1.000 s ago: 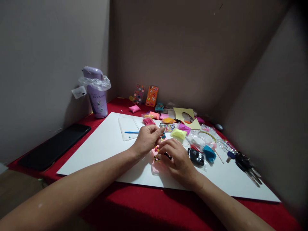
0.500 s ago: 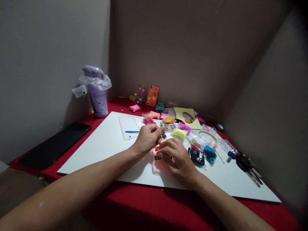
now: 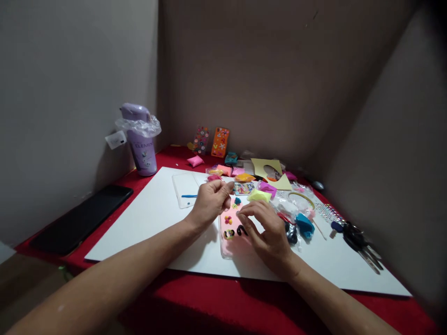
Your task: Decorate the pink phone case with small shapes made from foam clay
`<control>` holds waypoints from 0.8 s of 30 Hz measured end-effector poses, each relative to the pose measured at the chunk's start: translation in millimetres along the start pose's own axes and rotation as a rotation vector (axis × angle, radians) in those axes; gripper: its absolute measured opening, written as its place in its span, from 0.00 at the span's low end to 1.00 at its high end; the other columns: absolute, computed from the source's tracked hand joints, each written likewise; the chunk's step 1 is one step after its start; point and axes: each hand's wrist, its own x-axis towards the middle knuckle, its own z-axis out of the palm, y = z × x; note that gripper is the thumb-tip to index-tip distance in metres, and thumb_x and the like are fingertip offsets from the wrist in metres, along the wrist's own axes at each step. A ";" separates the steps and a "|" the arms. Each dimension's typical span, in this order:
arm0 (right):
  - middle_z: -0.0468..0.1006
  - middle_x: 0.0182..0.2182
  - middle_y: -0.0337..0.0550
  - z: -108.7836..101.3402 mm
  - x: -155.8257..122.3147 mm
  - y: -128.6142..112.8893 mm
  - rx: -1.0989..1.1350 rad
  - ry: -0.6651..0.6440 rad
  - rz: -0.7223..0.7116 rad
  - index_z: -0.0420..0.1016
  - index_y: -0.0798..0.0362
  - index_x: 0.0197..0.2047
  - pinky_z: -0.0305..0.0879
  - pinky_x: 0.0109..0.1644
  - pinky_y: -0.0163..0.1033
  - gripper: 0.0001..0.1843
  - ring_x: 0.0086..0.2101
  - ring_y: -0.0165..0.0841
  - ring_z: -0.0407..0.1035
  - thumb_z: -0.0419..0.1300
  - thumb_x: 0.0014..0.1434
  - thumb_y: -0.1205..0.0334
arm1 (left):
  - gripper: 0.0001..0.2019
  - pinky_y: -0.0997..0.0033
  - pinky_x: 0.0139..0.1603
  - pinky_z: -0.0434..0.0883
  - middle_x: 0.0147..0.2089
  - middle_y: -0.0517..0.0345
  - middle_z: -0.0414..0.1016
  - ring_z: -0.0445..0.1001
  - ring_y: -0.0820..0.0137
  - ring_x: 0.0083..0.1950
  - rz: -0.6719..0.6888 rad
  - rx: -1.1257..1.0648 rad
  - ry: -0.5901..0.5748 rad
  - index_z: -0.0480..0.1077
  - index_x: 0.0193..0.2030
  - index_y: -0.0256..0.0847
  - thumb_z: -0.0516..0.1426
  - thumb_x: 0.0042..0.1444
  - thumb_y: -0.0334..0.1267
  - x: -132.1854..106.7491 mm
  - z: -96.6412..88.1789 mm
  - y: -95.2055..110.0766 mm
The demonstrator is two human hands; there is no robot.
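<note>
A pink phone case (image 3: 228, 247) lies on a white board (image 3: 146, 223) and carries small clay shapes: a flower (image 3: 228, 219), a ring (image 3: 228, 234) and a black curl (image 3: 240, 230). My left hand (image 3: 209, 202) hovers just left of the case's top end. Its thumb and fingers are pinched together, and whatever may be between them is too small to make out. My right hand (image 3: 268, 232) rests on the case's right side, fingers loosely apart, with the fingertips touching the case near the flower.
Clay packets sit right of the case: yellow-green (image 3: 259, 195), blue (image 3: 303, 223), black (image 3: 291, 234). A clear case (image 3: 181, 186) holds a blue tool (image 3: 188, 196). A purple bottle (image 3: 141, 149), a black tablet (image 3: 82, 218), keys (image 3: 356, 239) and two decorated cases (image 3: 220, 141) ring the board.
My right hand has slid right and down, uncovering the clay shapes on the pink case. The left hand stays pinched in about the same place. The camera tilted slightly.
</note>
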 end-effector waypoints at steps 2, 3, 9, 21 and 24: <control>0.73 0.30 0.43 -1.9 8.3 1.3 -0.021 0.022 0.058 0.69 0.51 0.33 0.62 0.41 0.44 0.05 0.35 0.36 0.66 0.54 0.60 0.68 | 0.18 0.81 0.14 0.50 0.14 0.67 0.62 0.54 0.83 0.13 0.124 -0.010 0.131 0.65 0.23 0.36 0.60 0.52 0.49 7.6 -10.4 13.4; 0.73 0.30 0.42 -2.3 14.1 2.2 -0.043 0.008 0.088 0.69 0.52 0.32 0.61 0.40 0.43 0.06 0.35 0.36 0.66 0.54 0.60 0.68 | 0.17 0.81 0.14 0.51 0.15 0.67 0.62 0.55 0.83 0.14 0.196 -0.027 0.216 0.65 0.24 0.37 0.60 0.52 0.48 12.0 -16.5 20.1; 0.76 0.33 0.43 21.2 61.0 7.7 -0.285 -0.248 0.069 0.71 0.51 0.34 0.62 0.38 0.41 0.09 0.36 0.36 0.67 0.54 0.55 0.74 | 0.11 0.82 0.14 0.53 0.20 0.66 0.67 0.59 0.81 0.16 0.333 -0.101 0.410 0.65 0.30 0.38 0.60 0.52 0.42 27.5 -37.5 33.2; 0.76 0.30 0.49 104.1 116.7 6.8 -0.406 -0.605 -0.136 0.72 0.56 0.37 0.58 0.28 0.37 0.09 0.31 0.37 0.70 0.58 0.50 0.74 | 0.18 0.82 0.17 0.59 0.20 0.67 0.65 0.59 0.81 0.17 0.321 -0.018 0.472 0.60 0.27 0.39 0.54 0.57 0.51 30.6 -43.4 23.6; 0.76 0.30 0.48 100.0 122.9 9.4 -0.383 -0.627 -0.135 0.72 0.57 0.35 0.58 0.29 0.36 0.07 0.30 0.35 0.70 0.56 0.52 0.73 | 0.17 0.82 0.15 0.57 0.19 0.67 0.65 0.58 0.81 0.16 0.329 -0.062 0.508 0.61 0.27 0.39 0.56 0.56 0.51 33.3 -45.8 24.6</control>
